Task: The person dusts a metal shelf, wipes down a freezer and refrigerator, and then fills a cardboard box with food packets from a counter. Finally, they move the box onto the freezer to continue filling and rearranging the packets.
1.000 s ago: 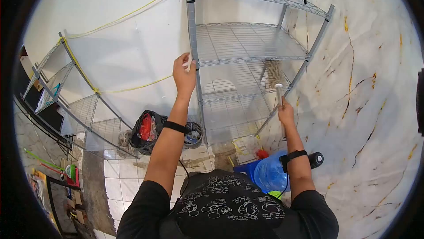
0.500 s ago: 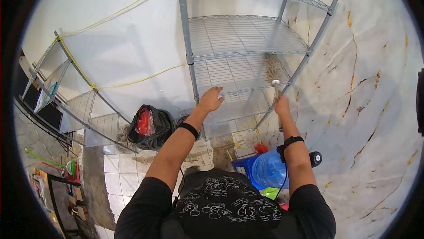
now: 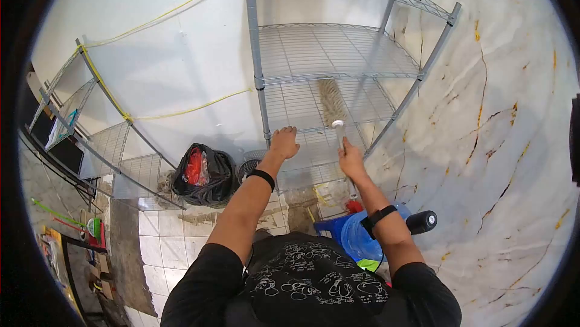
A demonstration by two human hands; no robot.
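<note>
A fluffy beige duster (image 3: 332, 103) with a white collar and a pale handle lies over a lower wire shelf (image 3: 293, 98) of a grey metal rack. My right hand (image 3: 351, 161) is wrapped round the duster's handle, whose end sticks out below the fist. To its left, my left hand (image 3: 284, 142) is at the front rail of the same shelf, thumb apart from the fingers. Whether those fingers press on the rail is hard to see. Higher up, another wire shelf (image 3: 332, 49) spans the rack.
A black bag (image 3: 220, 176) with red plastic inside stands on the floor at left. Below my right arm are a blue water bottle (image 3: 365, 239) and a blue stool (image 3: 326, 226). A second rack (image 3: 109, 145) stands farther left, tied with yellow cord (image 3: 193, 108). A marbled wall (image 3: 483, 164) rises at right.
My right hand has swept the duster left, from the shelf's right end towards its middle. My left hand has shifted slightly left and down.
</note>
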